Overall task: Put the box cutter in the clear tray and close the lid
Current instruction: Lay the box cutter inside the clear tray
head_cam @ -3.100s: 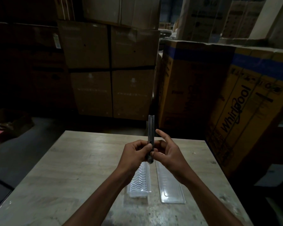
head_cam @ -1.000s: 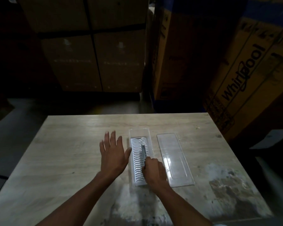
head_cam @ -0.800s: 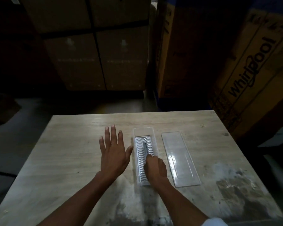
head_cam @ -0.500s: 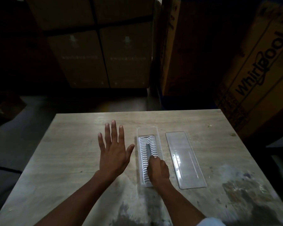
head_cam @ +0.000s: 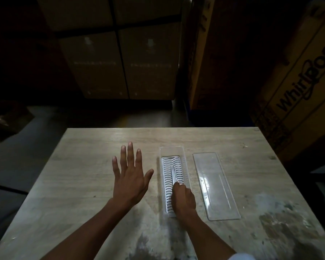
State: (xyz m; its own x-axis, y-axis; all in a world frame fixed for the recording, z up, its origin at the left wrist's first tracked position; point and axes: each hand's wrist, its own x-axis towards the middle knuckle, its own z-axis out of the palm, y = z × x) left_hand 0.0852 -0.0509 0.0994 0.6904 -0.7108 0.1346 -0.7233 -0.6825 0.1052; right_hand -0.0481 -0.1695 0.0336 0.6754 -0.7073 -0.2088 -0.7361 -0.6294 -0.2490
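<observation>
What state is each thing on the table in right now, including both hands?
Clear tray: open, lid off.
Box cutter: lying lengthwise inside the tray.
Lid: flat on the table, right of the tray.
Left hand: open, fingers spread, empty.
Right hand: closed on the cutter's near end.

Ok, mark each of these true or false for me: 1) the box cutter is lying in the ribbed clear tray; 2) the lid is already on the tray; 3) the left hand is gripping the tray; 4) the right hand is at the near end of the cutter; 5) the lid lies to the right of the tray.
1) True: the slim grey box cutter lies lengthwise in the ribbed clear plastic tray.
2) False: the flat clear plastic lid lies on the pale wooden table.
3) False: the left hand is spread open beside the tray, holding nothing.
4) True: the right hand has its fingertips there.
5) True.
</observation>
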